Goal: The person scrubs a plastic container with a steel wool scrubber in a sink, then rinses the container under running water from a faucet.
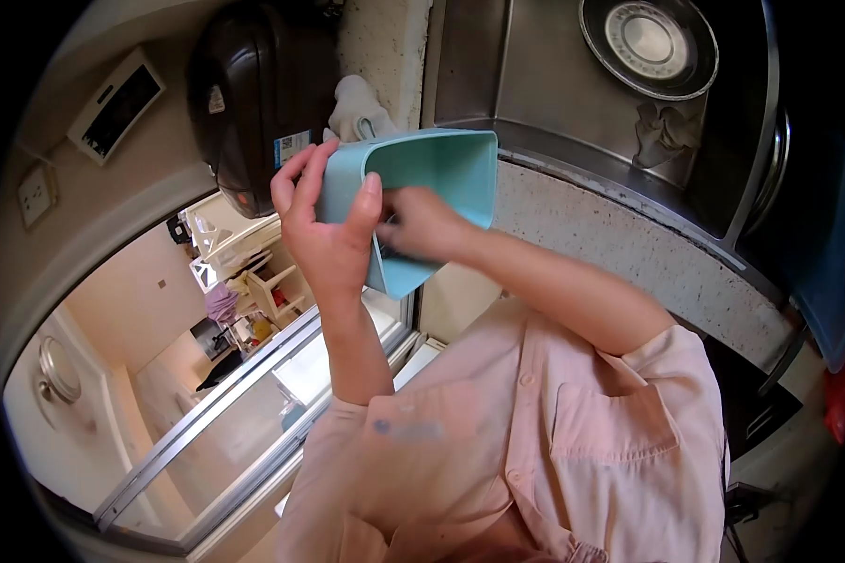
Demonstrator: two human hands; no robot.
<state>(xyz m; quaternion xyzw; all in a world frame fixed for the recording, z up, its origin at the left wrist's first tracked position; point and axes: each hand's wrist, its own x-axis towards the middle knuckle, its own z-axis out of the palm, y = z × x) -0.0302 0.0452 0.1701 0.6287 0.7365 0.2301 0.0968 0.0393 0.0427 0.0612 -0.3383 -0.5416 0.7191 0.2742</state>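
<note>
A light turquoise plastic bin (451,169) is tilted on its side, its open mouth facing me. My left hand (324,211) grips its left wall, with the thumb over the rim and the fingers spread along the outside. Inside the mouth is my right hand (421,223), blurred by motion, close to the lower left inner wall. Its fingers are partly hidden, and I cannot make out whether they hold anything. Just behind the bin lies a whitish cloth (357,105).
A metal sink (545,84) at the top right holds a round pan (650,42) and a grey rag (665,136). A dark brown appliance (253,103) stands behind the bin. Lower left, a sliding-door frame (216,422) borders another room. A blue plastic sheet (826,253) hangs at the right.
</note>
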